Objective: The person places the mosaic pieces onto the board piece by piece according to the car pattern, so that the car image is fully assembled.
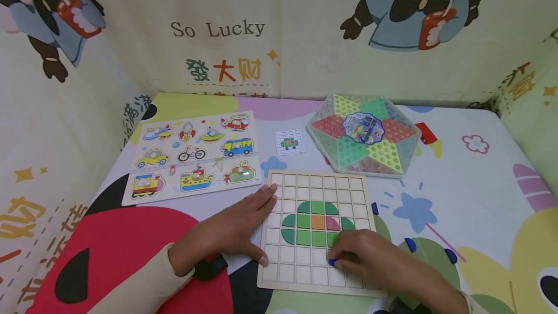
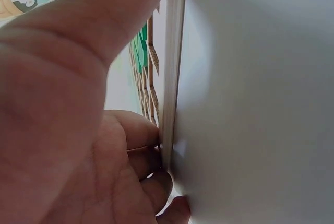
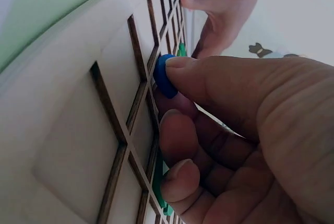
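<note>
A wooden grid board (image 1: 305,275) lies on the table, with flat green, orange and pink pieces set in its middle cells as a car-like shape (image 1: 317,237). My left hand (image 1: 237,224) rests along the board's left edge, its fingers extended and thumb spread. In the left wrist view, the thumb and fingers touch the rim (image 2: 171,78). Over the lower right cells, my right hand (image 1: 370,253) pinches a small blue rounded piece (image 3: 165,75) between thumb and index finger. That piece touches or nearly touches the grid; I cannot tell which. My right fingers hide some right-hand cells.
Several blue pieces (image 1: 410,244) lie right of the board. Behind it are a car pattern card (image 1: 289,142) and a clear hexagonal box (image 1: 366,134), with a red piece (image 1: 426,133) alongside. A vehicle puzzle board (image 1: 193,156) lies at the left.
</note>
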Tool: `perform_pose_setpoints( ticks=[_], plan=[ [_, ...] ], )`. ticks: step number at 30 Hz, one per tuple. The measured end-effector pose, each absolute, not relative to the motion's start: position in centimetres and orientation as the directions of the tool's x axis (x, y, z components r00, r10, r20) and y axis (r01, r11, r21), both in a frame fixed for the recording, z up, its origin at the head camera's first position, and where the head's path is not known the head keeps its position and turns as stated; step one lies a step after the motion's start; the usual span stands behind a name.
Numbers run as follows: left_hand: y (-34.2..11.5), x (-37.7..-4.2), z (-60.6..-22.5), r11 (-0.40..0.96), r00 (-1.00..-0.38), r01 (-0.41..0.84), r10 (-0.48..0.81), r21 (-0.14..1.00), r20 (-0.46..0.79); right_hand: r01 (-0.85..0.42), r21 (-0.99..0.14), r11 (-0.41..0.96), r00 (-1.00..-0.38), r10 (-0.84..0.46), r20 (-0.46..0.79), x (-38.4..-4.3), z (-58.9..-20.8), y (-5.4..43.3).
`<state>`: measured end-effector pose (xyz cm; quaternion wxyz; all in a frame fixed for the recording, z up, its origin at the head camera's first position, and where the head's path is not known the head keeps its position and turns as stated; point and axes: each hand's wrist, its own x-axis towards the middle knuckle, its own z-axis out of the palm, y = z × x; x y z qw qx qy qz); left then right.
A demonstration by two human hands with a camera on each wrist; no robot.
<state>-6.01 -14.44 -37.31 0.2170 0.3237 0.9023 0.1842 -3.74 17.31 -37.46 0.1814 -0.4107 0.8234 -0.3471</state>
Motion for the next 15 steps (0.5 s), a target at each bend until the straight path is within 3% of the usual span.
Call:
perform_pose_setpoints(
  ticks=[15],
  plan=[
    [-14.46, -6.0, -37.41, 0.723, -0.696, 0.508, 0.665, 0.468, -0.271, -0.583, -0.649, 0.488, -0.641, -0.768, -0.002, -3.25, -37.67, 16.9]
  ],
)
